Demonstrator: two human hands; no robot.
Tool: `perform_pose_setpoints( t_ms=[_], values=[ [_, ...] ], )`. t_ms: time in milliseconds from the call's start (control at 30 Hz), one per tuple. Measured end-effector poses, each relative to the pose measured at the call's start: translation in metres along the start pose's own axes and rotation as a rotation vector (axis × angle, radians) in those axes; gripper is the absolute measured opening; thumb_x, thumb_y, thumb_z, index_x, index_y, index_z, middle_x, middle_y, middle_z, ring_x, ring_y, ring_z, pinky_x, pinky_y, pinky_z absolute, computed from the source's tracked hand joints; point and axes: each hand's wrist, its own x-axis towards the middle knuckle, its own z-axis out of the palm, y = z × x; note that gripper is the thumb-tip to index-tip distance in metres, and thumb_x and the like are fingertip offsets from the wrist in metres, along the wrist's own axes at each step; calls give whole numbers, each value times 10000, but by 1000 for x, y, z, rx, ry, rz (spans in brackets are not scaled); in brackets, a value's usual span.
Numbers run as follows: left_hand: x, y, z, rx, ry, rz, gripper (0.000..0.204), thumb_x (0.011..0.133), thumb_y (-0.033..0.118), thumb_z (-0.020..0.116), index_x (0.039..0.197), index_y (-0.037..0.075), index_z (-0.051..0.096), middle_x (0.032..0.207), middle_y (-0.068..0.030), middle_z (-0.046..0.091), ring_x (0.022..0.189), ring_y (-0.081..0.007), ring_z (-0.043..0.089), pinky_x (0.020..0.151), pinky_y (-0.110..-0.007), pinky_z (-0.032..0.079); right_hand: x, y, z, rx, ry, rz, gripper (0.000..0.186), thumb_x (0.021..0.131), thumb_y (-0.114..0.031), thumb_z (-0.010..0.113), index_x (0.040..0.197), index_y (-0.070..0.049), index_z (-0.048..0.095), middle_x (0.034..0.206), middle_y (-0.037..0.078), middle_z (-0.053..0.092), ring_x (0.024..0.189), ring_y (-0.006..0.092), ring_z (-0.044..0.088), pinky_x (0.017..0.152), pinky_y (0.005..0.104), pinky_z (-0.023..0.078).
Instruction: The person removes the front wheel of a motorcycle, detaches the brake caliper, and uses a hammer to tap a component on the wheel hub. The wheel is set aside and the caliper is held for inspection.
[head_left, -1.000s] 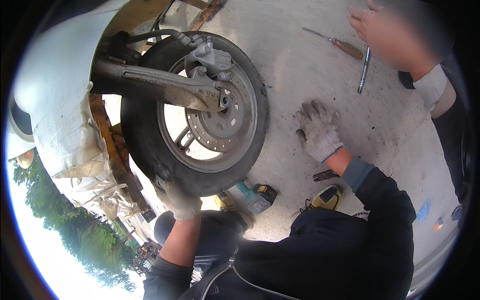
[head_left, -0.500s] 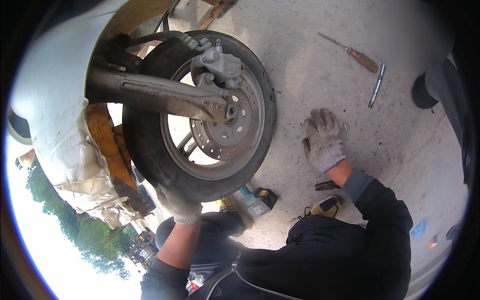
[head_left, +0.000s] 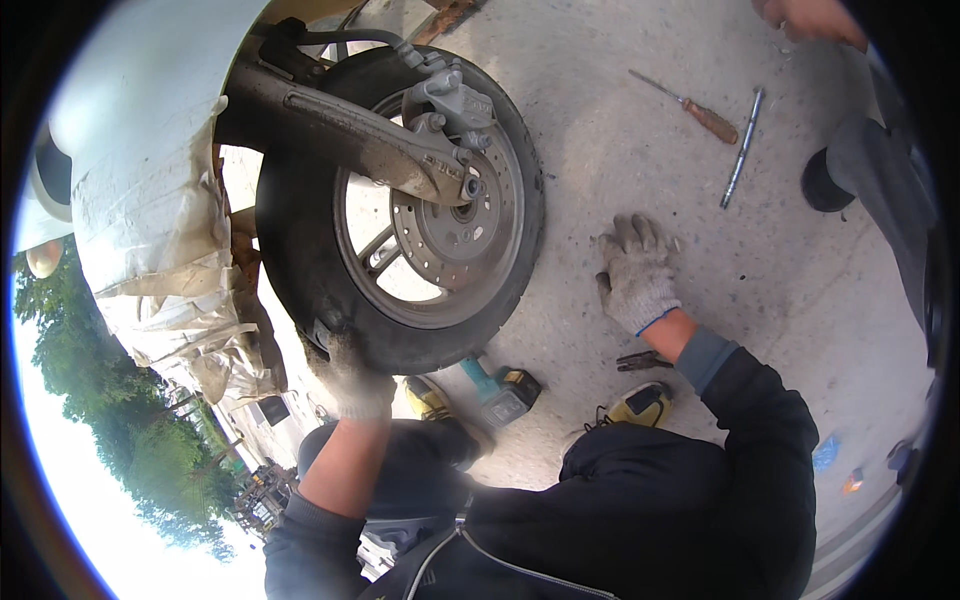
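Observation:
My left hand (head_left: 355,385), in a dirty white glove, grips the lower left of the black tyre (head_left: 380,340); its fingers are partly hidden and blurred. The wheel has a silver brake disc (head_left: 435,240) with a caliper (head_left: 455,105) beside the fork (head_left: 340,135). My right hand (head_left: 640,275), gloved too, rests on the concrete with fingers apart, right of the tyre, holding nothing. Dark pliers (head_left: 640,362) lie near its wrist. A teal cordless tool with battery (head_left: 500,395) lies below the tyre.
A wooden-handled screwdriver (head_left: 705,115) and a steel bar (head_left: 743,150) lie at upper right. A co-worker's hand (head_left: 800,18) and grey-clad leg (head_left: 880,200) are at the right. Wrinkled masking (head_left: 170,330) covers the vehicle's pale bodywork (head_left: 140,120) at left. My yellow shoes (head_left: 645,405) are below.
The co-worker's hand has moved up, away from the screwdriver and steel bar, to the top edge. My hands stay at the tyre and on the ground. The view has shifted slightly.

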Motion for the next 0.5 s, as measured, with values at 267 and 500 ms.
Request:
perform_pose_setpoints(
  t_ms=[267, 500],
  values=[
    [6, 3, 7, 59, 5, 27, 670, 1020, 301, 699, 1565, -11, 469, 1511, -150, 593, 1364, -278, 594, 1180, -424, 467, -18, 7, -8, -22, 61, 44, 538, 881, -239, 770, 1390, -88, 686, 1614, 227, 465, 1534, 464, 357, 1276, 611, 259],
    [9, 1, 12, -51, 40, 12, 762, 943, 48, 761, 1607, -21, 394, 1488, -142, 589, 1302, -236, 609, 1118, -370, 505, -37, -2, -24, -68, 22, 48, 441, 929, -247, 729, 1343, -96, 729, 1552, 227, 549, 1488, 464, 435, 1271, 592, 291]
  ],
)
